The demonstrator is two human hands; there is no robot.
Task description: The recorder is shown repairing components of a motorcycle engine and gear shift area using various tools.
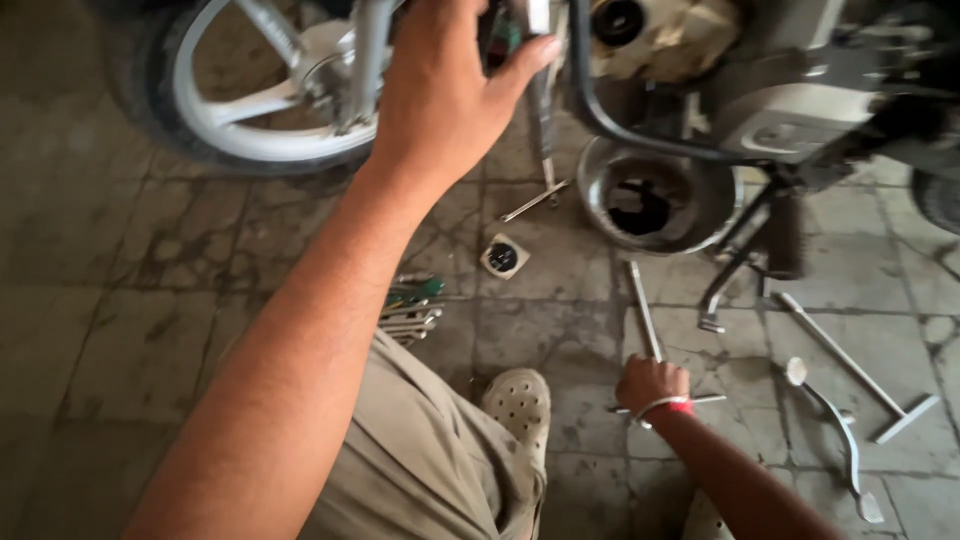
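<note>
Where the stained tile floor (130,330) lies nearest, the right hand (652,385) is curled in a fist around the crossbar of a slim steel T-handle wrench (643,310), whose long, dull grey shaft points away toward a metal drain pan (655,195) holding dark oil. Farther off, the left hand (440,95) rests on the motorcycle (780,100) frame, fingers together, thumb apart, beside the white-spoked wheel (240,100).
</note>
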